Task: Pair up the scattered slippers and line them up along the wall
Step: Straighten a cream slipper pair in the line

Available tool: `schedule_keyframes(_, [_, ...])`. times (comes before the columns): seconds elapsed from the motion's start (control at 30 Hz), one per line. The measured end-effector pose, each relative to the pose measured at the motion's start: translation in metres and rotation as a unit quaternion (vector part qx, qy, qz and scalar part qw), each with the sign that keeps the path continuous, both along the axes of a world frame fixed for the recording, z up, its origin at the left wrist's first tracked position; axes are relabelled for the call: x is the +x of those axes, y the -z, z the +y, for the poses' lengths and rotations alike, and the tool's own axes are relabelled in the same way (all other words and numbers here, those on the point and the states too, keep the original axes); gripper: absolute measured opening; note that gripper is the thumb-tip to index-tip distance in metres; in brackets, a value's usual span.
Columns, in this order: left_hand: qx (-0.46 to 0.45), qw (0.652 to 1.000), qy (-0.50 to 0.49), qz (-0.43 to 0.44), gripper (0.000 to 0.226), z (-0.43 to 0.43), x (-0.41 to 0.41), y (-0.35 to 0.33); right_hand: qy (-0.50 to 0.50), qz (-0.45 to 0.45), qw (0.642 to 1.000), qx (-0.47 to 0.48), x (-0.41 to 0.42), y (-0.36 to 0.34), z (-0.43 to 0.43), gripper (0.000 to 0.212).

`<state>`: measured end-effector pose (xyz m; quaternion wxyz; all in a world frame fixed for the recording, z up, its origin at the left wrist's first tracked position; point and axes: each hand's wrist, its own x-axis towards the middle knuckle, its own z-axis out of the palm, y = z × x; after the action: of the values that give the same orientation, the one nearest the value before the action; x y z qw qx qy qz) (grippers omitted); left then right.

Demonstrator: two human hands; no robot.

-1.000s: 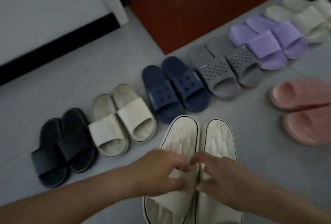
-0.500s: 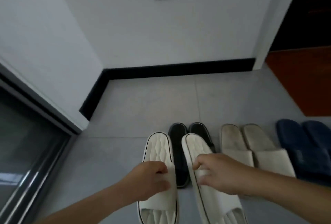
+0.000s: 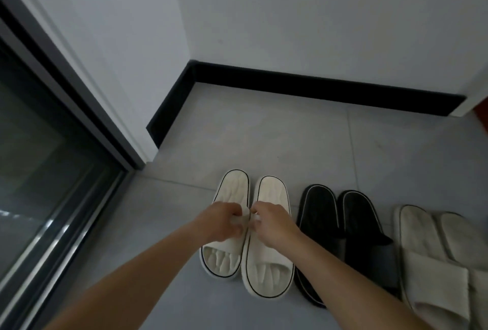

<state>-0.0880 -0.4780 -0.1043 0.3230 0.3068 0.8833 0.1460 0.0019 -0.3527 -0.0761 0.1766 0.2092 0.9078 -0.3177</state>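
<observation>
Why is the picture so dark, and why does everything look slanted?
Head view: dim, flat light, no sharp shadows; the wide lens slants the baseboard; the beige slippers at the right edge look blurry, the white slippers clearer.

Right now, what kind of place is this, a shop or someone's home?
Probably a home entryway corner: paired cream slide slippers with black edging, black slide slippers and beige slide slippers stand in a row on grey floor tiles, near a black skirting board and a dark-framed glass sliding door.
</observation>
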Motion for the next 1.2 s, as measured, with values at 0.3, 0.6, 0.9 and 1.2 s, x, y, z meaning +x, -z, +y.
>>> schedule_keyframes(0.3, [-0.015,0.999,0.032,0.014,0.014,-0.014,-0.006,0.007,-0.056,-0.015,0.996,0.065,-0.004,0.018,-0.012,0.020])
schedule_keyframes(0.6, [0.004,0.999,0.051,0.017,0.020,0.004,0.005,0.011,-0.053,-0.019,0.995,0.087,0.014,0.011,0.000,0.026])
schedule_keyframes(0.9, [-0.027,0.997,0.051,0.049,0.016,0.004,0.003,0.003,-0.103,0.015,0.990,0.092,0.026,0.011,0.013,0.045])
schedule_keyframes(1.2, [0.165,0.982,0.091,0.002,0.038,0.120,0.093,-0.041,0.036,0.085,0.996,0.012,0.156,-0.030,0.123,0.054])
